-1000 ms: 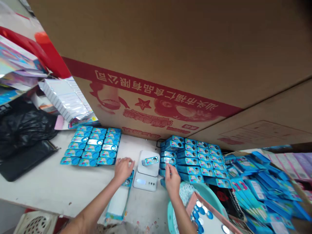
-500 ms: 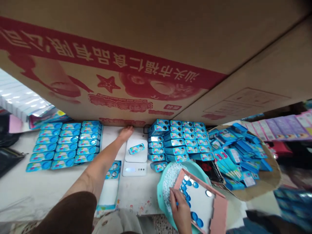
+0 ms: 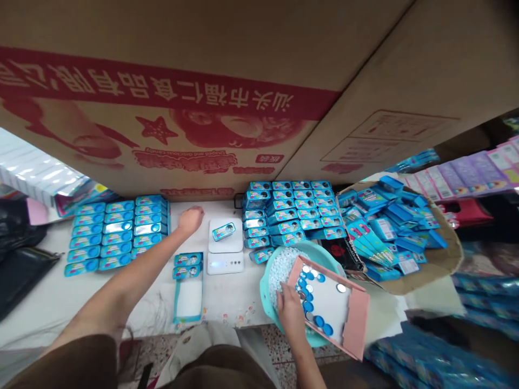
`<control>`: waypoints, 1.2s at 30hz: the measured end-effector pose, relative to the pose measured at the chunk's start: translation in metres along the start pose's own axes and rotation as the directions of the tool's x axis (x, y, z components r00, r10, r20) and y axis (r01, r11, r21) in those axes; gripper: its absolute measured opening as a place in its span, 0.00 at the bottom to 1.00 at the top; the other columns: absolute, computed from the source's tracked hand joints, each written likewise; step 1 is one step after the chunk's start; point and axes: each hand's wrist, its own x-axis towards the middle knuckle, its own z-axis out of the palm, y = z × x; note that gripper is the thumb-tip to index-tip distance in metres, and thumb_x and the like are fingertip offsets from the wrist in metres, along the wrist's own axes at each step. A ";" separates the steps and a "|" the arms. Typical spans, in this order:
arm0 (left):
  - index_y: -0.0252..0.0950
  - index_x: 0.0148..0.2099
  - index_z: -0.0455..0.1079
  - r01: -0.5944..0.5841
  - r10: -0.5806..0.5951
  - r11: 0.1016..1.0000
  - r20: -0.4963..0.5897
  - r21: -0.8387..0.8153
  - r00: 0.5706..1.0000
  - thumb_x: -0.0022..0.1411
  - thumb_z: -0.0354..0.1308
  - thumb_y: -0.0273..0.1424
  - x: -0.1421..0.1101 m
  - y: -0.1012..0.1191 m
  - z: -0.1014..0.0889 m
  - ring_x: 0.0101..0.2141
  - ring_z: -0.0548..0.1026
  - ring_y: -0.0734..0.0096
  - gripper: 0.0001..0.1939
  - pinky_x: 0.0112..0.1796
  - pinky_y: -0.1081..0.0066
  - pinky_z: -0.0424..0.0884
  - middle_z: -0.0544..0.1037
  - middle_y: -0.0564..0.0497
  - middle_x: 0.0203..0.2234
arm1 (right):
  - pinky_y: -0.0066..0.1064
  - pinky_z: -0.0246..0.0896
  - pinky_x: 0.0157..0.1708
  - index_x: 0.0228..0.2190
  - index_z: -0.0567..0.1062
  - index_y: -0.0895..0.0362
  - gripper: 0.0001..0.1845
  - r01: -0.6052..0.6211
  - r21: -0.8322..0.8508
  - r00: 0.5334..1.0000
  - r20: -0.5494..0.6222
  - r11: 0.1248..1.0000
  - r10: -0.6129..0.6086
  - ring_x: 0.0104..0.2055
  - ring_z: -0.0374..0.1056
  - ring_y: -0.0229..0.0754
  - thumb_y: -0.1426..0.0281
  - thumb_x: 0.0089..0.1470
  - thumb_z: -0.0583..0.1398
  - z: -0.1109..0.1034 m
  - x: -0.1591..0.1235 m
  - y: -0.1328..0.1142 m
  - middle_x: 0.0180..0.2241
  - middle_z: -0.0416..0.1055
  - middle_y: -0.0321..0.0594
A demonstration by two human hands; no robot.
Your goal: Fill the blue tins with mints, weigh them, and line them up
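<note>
Two hands work well apart: the left hand (image 3: 192,218), loosely curled, is beside a white scale (image 3: 225,263) bearing one blue case (image 3: 223,231), near the frame's centre; the right hand (image 3: 290,309) is at the left edge of a pink tray (image 3: 357,324), lower right. Its grip looks narrow; whether either hand holds anything, I cannot tell. A light touch suits this tray, since it slants across a basin (image 3: 264,292) of white pellets (image 3: 281,267), and pressing could spill its blue caps (image 3: 319,321).

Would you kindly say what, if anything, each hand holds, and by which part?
That cannot be told: the left hand curls beside the scale; the right hand overlaps the pink tray.
</note>
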 end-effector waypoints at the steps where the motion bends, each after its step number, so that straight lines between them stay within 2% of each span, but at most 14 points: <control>1: 0.34 0.40 0.71 0.011 -0.012 1.000 -0.031 -0.018 0.999 0.62 0.45 0.32 -0.014 -0.001 -0.008 0.37 0.74 0.61 0.14 0.34 0.68 0.66 0.76 0.42 0.38 | 0.39 0.60 0.45 0.44 0.72 0.61 0.20 0.019 -0.036 1.000 0.013 0.999 -0.018 0.44 0.66 0.48 0.66 0.60 0.46 0.005 0.002 0.000 0.39 0.72 0.51; 4: 0.38 0.40 0.71 -0.007 -0.023 0.986 -0.182 -0.164 0.983 0.62 0.47 0.38 -0.054 0.000 -0.035 0.34 0.73 0.67 0.14 0.33 0.71 0.65 0.76 0.48 0.35 | 0.39 0.56 0.49 0.45 0.72 0.61 0.18 0.061 -0.134 0.994 0.100 0.989 -0.047 0.46 0.63 0.49 0.73 0.56 0.50 0.011 0.011 -0.006 0.42 0.71 0.50; 7: 0.38 0.38 0.71 -0.146 0.039 0.933 -0.312 -0.328 0.949 0.62 0.48 0.40 -0.083 0.016 -0.060 0.30 0.72 0.72 0.14 0.33 0.73 0.65 0.75 0.51 0.31 | 0.38 0.53 0.50 0.46 0.72 0.61 0.19 0.066 -0.198 0.971 0.239 0.978 -0.017 0.48 0.62 0.49 0.77 0.53 0.51 0.007 0.025 -0.019 0.43 0.71 0.49; 9: 0.38 0.37 0.71 -0.245 0.116 0.898 -0.340 -0.366 0.933 0.62 0.49 0.40 -0.093 0.034 -0.069 0.31 0.71 0.73 0.14 0.35 0.74 0.66 0.74 0.52 0.31 | 0.36 0.53 0.49 0.45 0.72 0.61 0.19 0.042 -0.216 0.935 0.353 0.976 0.038 0.48 0.62 0.48 0.78 0.53 0.51 0.002 0.035 -0.027 0.43 0.70 0.49; 11: 0.38 0.37 0.72 -0.305 0.184 0.881 -0.333 -0.362 0.925 0.63 0.49 0.39 -0.095 0.053 -0.069 0.33 0.71 0.73 0.13 0.36 0.73 0.66 0.75 0.51 0.31 | 0.33 0.54 0.47 0.44 0.73 0.60 0.19 0.010 -0.217 0.885 0.457 0.976 0.092 0.48 0.63 0.46 0.79 0.54 0.49 -0.004 0.044 -0.033 0.43 0.70 0.49; 13: 0.38 0.38 0.73 -0.331 0.230 0.885 -0.310 -0.328 0.923 0.63 0.49 0.37 -0.090 0.071 -0.063 0.35 0.71 0.71 0.13 0.38 0.71 0.66 0.75 0.50 0.31 | 0.31 0.56 0.45 0.43 0.73 0.60 0.20 -0.015 -0.212 0.850 0.512 0.977 0.124 0.47 0.65 0.44 0.80 0.54 0.47 -0.008 0.052 -0.036 0.45 0.69 0.49; 16: 0.39 0.39 0.74 -0.319 0.255 0.915 -0.261 -0.245 0.931 0.63 0.48 0.36 -0.078 0.085 -0.048 0.37 0.71 0.67 0.14 0.40 0.68 0.65 0.75 0.48 0.32 | 0.30 0.58 0.41 0.41 0.74 0.60 0.19 -0.026 -0.204 0.840 0.526 0.979 0.133 0.44 0.68 0.43 0.81 0.54 0.48 -0.011 0.059 -0.037 0.45 0.69 0.51; 18: 0.39 0.39 0.75 -0.306 0.260 0.934 -0.235 -0.186 0.937 0.63 0.47 0.35 -0.072 0.086 -0.042 0.37 0.70 0.66 0.15 0.40 0.67 0.65 0.75 0.47 0.31 | 0.29 0.59 0.40 0.40 0.75 0.61 0.19 -0.020 -0.196 0.833 0.539 0.980 0.124 0.43 0.69 0.44 0.81 0.53 0.49 -0.012 0.061 -0.036 0.43 0.71 0.51; 21: 0.38 0.39 0.75 -0.295 0.244 0.942 -0.279 -0.159 0.929 0.63 0.46 0.36 -0.075 0.076 -0.043 0.37 0.70 0.64 0.16 0.41 0.67 0.65 0.76 0.47 0.32 | 0.29 0.59 0.40 0.39 0.76 0.61 0.19 -0.014 -0.185 0.830 0.546 0.983 0.114 0.43 0.70 0.44 0.83 0.51 0.50 -0.016 0.059 -0.036 0.42 0.72 0.51; 24: 0.36 0.39 0.74 -0.277 0.196 0.941 -0.353 -0.194 0.915 0.64 0.45 0.37 -0.094 0.053 -0.046 0.38 0.70 0.64 0.17 0.42 0.66 0.65 0.76 0.47 0.32 | 0.29 0.60 0.40 0.40 0.75 0.62 0.20 -0.025 -0.173 0.840 0.531 0.985 0.115 0.43 0.70 0.44 0.83 0.52 0.48 -0.019 0.055 -0.036 0.42 0.72 0.53; 27: 0.35 0.39 0.73 -0.237 0.143 0.946 -0.377 -0.219 0.915 0.63 0.45 0.39 -0.124 0.026 -0.041 0.39 0.71 0.63 0.18 0.44 0.65 0.64 0.76 0.47 0.33 | 0.29 0.60 0.40 0.40 0.75 0.64 0.20 -0.037 -0.148 0.854 0.509 0.988 0.108 0.44 0.70 0.45 0.83 0.53 0.47 -0.020 0.051 -0.036 0.43 0.72 0.55; 31: 0.36 0.38 0.72 -0.178 0.070 0.952 -0.390 -0.248 0.918 0.61 0.47 0.41 -0.171 -0.005 -0.025 0.38 0.72 0.63 0.17 0.44 0.64 0.65 0.77 0.47 0.34 | 0.28 0.59 0.41 0.39 0.76 0.64 0.19 -0.061 -0.105 0.872 0.479 0.993 0.104 0.44 0.70 0.45 0.83 0.53 0.48 -0.020 0.048 -0.033 0.42 0.72 0.55; 36: 0.37 0.36 0.72 -0.119 -0.014 0.961 -0.474 -0.249 0.880 0.61 0.48 0.41 -0.223 -0.018 -0.011 0.39 0.71 0.61 0.16 0.46 0.60 0.63 0.77 0.46 0.33 | 0.27 0.57 0.43 0.33 0.78 0.61 0.16 -0.121 0.004 0.894 0.435 0.993 0.107 0.43 0.70 0.44 0.79 0.53 0.51 -0.020 0.044 -0.027 0.40 0.75 0.51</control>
